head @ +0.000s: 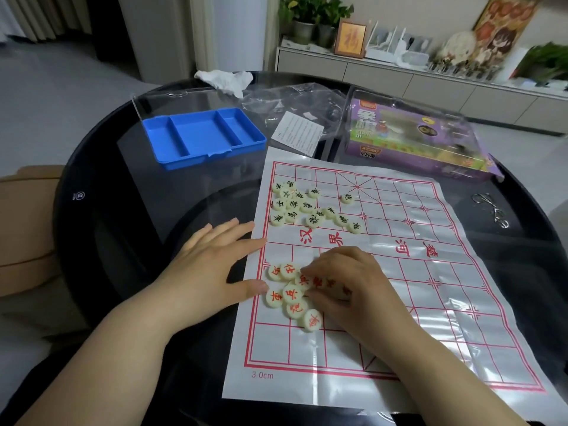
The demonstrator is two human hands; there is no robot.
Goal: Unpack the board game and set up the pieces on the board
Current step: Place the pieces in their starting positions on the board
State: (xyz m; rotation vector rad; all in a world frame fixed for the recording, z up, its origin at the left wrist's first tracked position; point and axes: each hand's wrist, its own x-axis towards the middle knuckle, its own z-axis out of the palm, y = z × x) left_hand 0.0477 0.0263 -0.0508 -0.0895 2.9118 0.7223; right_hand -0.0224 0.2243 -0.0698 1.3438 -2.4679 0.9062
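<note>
Board sheet (pixel 430 272) was laid flat on the dark round table (pixel 123 241). Black-lettered pieces (pixel 299 207) were clustered on its far-left squares, red-lettered pieces (pixel 290 295) on its near-left squares. Left hand (pixel 212 262) was spread flat at the board's left edge, thumb touching the red cluster. Right hand (pixel 350 284) was curled over the red pieces; whether one was pinched could not be told. Blue tray (pixel 215 156) was noted beyond the board.

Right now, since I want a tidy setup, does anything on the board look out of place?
Yes. The black pieces lie jumbled near the board's far left corner, the red pieces bunched by its left edge, partly under the right hand; neither set is lined up.
</note>
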